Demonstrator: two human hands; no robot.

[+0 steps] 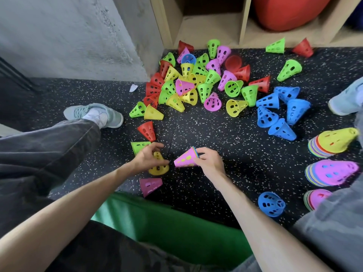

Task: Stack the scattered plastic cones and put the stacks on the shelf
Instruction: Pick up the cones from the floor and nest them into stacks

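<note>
Many perforated plastic cones in red, green, yellow, pink and blue lie scattered in a pile (198, 83) on the speckled black floor. My right hand (210, 160) grips a short nested stack with a pink cone (184, 160) outermost, held on its side. My left hand (147, 157) hovers with curled fingers over a yellow cone (160, 168) and touches it; whether it grips is unclear. A green cone (138, 146) lies just left of that hand, a red one (147, 130) above it, and a pink one (150, 185) below. The wooden shelf (212, 30) stands at the top.
Three finished multicolour stacks (332, 144) (332, 172) (316, 199) lie at the right edge. A group of blue cones (279, 112) sits right of centre and a single blue cone (271, 204) lower right. My shoes (94, 114) (345, 99) flank the pile. A red ball (288, 10) fills a shelf cubby.
</note>
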